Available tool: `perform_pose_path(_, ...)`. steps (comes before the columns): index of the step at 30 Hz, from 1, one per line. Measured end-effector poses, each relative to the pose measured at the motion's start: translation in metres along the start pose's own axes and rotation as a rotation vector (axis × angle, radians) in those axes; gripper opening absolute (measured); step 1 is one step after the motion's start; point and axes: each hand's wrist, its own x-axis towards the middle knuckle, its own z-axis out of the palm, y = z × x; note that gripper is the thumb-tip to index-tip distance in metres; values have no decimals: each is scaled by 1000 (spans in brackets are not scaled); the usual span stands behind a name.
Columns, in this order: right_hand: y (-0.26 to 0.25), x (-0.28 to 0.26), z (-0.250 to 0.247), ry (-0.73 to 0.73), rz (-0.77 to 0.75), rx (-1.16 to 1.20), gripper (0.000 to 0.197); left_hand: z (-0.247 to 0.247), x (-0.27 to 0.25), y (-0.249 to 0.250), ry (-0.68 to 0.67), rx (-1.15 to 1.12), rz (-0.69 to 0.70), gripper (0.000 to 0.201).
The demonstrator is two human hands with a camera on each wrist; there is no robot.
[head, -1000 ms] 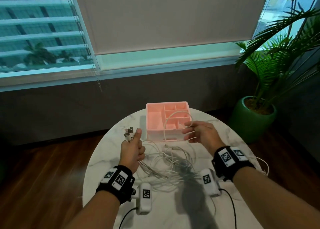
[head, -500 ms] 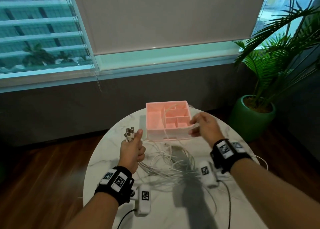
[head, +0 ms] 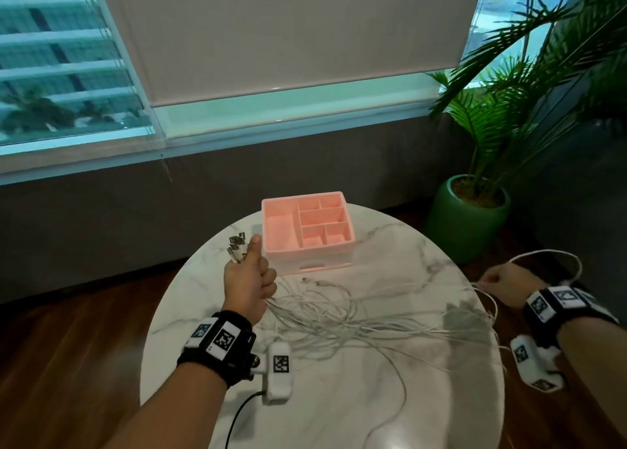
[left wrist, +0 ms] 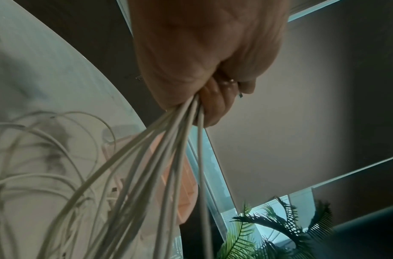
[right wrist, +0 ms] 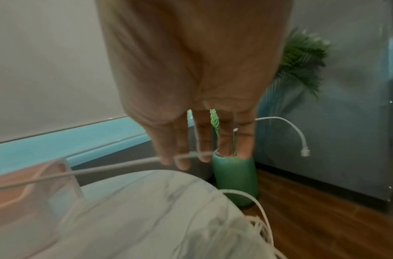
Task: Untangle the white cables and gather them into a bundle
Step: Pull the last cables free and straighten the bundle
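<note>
The left hand (head: 249,280) is closed in a fist with the thumb up, gripping a cluster of thin white cables (head: 339,316) just below their metal plug ends (head: 235,246), which stick up above the fist; in the left wrist view the strands fan out of the curled fingers (left wrist: 213,105) and run down toward the table; from the fist the cables trail rightward in a loose, overlapping tangle across the round white marble-patterned table (head: 339,397), some strands drooping over its right edge; the right hand (head: 505,284) is out beyond that right edge, well apart from the left, pinching one white cable between the thumb and the fingertips (right wrist: 182,163), the other fingers fairly straight and slightly spread; that single cable (right wrist: 115,166) stretches taut from the pinch back toward the table, while its free end curls up and over past the hand and finishes in a small white connector (right wrist: 305,151); a pink plastic organiser box with several compartments (head: 307,231) stands at the far side of the table, just beside the left hand; a green ceramic pot holding a palm plant (head: 466,217) stands on the dark wooden floor (head: 68,346) to the right.
</note>
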Motion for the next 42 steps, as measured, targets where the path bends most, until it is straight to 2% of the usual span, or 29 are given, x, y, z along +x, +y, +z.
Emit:
perform_pose_path(1, 2, 1, 12, -50, 33, -37, 10, 4, -1, 0, -10, -5, 2, 44)
perform_pose_path(3, -10, 1, 29, -67, 19, -41, 31, 12, -2, 1, -24, -19, 6, 44)
perform_pose_path(5, -49, -12, 40, 31, -153, 117, 35, 19, -2, 1, -32, -24, 12, 45)
perform_pose_path(7, -106, -40, 47, 114, -410, 369, 35, 25, -3, 1, -42, -28, 18, 46)
perform_pose_path(9, -165, -78, 53, 42, -620, 519, 55, 29, -5, 1, -52, -39, 22, 47)
perform_pose_path(11, -212, -106, 64, -113, -730, 473, 74, 34, -7, 3, -55, -58, 27, 47)
perform_pose_path(12, -230, -114, 74, -166, -769, 403, 71, 35, -9, 4, -48, -73, 30, 46)
perform_pose_path(14, -250, -121, 97, -165, -803, 291, 37, 34, -11, 8, -17, -98, 29, 44)
perform_pose_path(15, -254, -121, 107, -149, -791, 298, 26, 32, -11, 10, 3, -106, 33, 44)
perform_pose_path(16, -252, -117, 116, -143, -766, 312, 25, 27, -9, 11, 25, -113, 40, 45)
perform_pose_path(21, -203, -92, 148, -185, -671, 60, 31, -8, 4, 19, 117, -162, 62, 38)
perform_pose_path(25, -152, -72, 145, -179, -592, -65, 36, -19, 12, 16, 193, -201, 76, 35)
perform_pose_path(28, -111, -60, 126, -200, -444, -112, 39, -19, 15, 16, 203, -168, 80, 35)
perform_pose_path(32, -44, -36, 87, -113, -242, -113, 39, -25, 16, 12, 124, 107, 83, 35)
perform_pose_path(34, -22, -25, 61, -60, -202, -77, 38, -26, 13, 0, 79, 204, 56, 32)
perform_pose_path(38, -19, -12, 8, 23, -161, -15, 19, -21, 3, -36, 45, 232, -14, 33)
perform_pose_path(42, -33, -6, -22, 219, -150, -30, 26, -23, 4, -53, 43, 231, -87, 33)
